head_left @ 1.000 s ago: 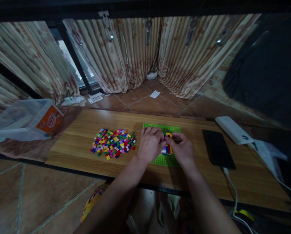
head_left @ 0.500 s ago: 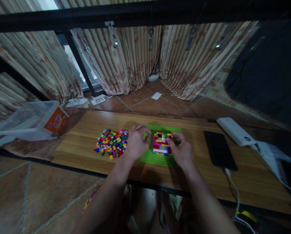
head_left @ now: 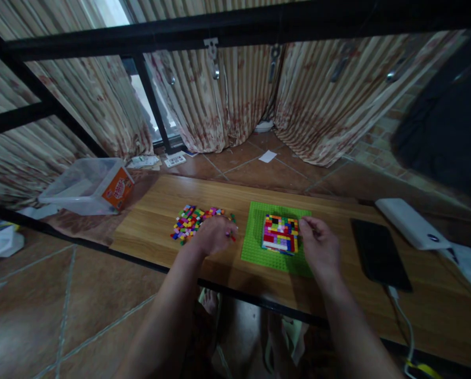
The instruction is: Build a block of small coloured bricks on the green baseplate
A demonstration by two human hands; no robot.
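Left hand (head_left: 213, 237) down on the right edge of the pile of small bricks (head_left: 193, 222), left of centre in the frame, fingers curled over 1 or 2 pieces near the fingertips; cannot tell whether any piece is actually pinched. Right hand (head_left: 320, 247) just right of the block of stacked bricks (head_left: 280, 233), fingertips bent against its right edge, nothing visibly held. Block sitting on the green baseplate (head_left: 259, 247) at frame centre, between the 2 hands, its rows running left to right. Pile lying just left of the baseplate, so nearer the left hand; block nearer the right. Dark phone (head_left: 379, 255) and white power bank (head_left: 411, 223) further right on the wooden table (head_left: 148, 231).
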